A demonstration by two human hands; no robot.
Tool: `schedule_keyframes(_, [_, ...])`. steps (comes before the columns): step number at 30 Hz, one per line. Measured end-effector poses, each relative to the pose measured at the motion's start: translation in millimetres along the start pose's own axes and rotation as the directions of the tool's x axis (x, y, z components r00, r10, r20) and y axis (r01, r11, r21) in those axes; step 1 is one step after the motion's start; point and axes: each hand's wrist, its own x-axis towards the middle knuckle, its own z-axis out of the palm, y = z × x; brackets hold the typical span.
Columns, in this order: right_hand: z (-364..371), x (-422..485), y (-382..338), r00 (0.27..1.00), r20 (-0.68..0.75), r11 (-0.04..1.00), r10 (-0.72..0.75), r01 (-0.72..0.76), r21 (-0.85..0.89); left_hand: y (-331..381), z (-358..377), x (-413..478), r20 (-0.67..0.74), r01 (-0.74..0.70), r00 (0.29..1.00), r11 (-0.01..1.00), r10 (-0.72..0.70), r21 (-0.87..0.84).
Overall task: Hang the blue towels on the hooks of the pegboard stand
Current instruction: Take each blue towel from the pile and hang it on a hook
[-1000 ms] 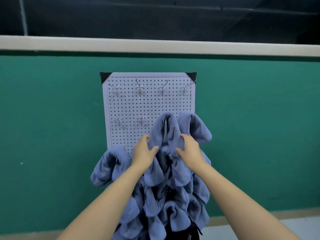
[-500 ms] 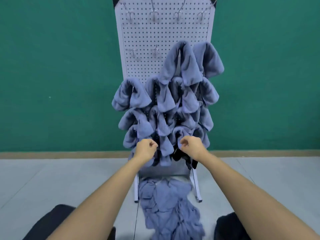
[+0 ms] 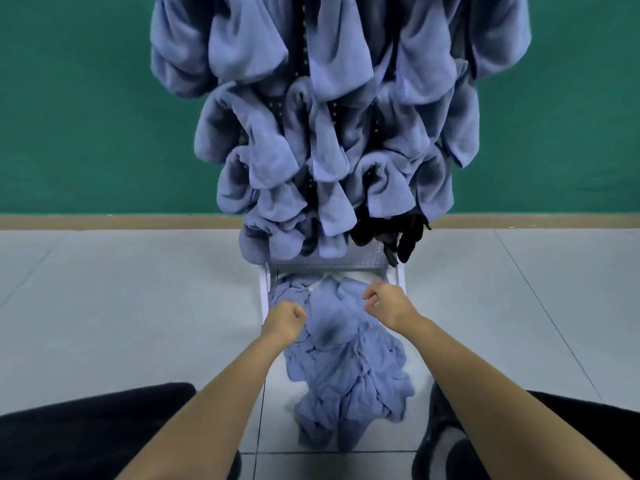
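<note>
Blue towels, piled on floor

Lowered from the hung towels to just above the floor pile: left hand and right hand, fingers now curled, holding nothing.
</note>
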Motion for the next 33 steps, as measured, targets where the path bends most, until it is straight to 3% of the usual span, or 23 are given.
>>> schedule_keyframes(4, [36.0, 41.8, 16.4, 0.994, 0.098, 0.999, 0.051, -0.052, 0.005, -15.6, 31.4, 38.6, 0.074, 0.014, 0.997, 0.997, -0.02, 0.082])
schedule_keyframes(7, [57.9, 69.3, 22.4, 0.987, 0.145, 0.998, 0.069, -0.069, -0.009, -25.1, 48.0, 63.8, 0.081, 0.052, 0.995, 0.997, -0.056, 0.05])
schedule_keyframes(13, [94.3, 115.3, 34.7, 0.985, 0.153, 0.996, 0.083, -0.075, -0.058, -44.6, 81.2, 102.0, 0.064, 0.266, 0.963, 0.957, -0.26, -0.119])
schedule_keyframes(18, [120.0, 131.3, 39.1, 0.975, 0.188, 0.993, 0.115, -0.114, -0.013, -53.5, 103.3, 117.6, 0.135, 0.405, 0.914, 0.835, -0.383, -0.372])
schedule_keyframes(24, [117.0, 125.3, 33.8, 0.972, 0.197, 0.979, 0.128, -0.155, 0.13, -54.2, 90.9, 108.5, -0.023, 0.301, 0.943, 0.879, -0.332, -0.371])
schedule_keyframes(28, [96.6, 112.3, 18.3, 0.978, 0.19, 0.977, 0.086, -0.12, 0.175, -25.4, 68.8, 91.4, -0.115, 0.151, 0.974, 0.935, -0.196, -0.32])
schedule_keyframes(33, [50.2, 81.0, -2.2, 0.994, 0.107, 0.984, 0.015, -0.034, 0.176, 28.7, 36.0, 59.4, -0.044, 0.041, 0.996, 0.851, -0.075, -0.524])
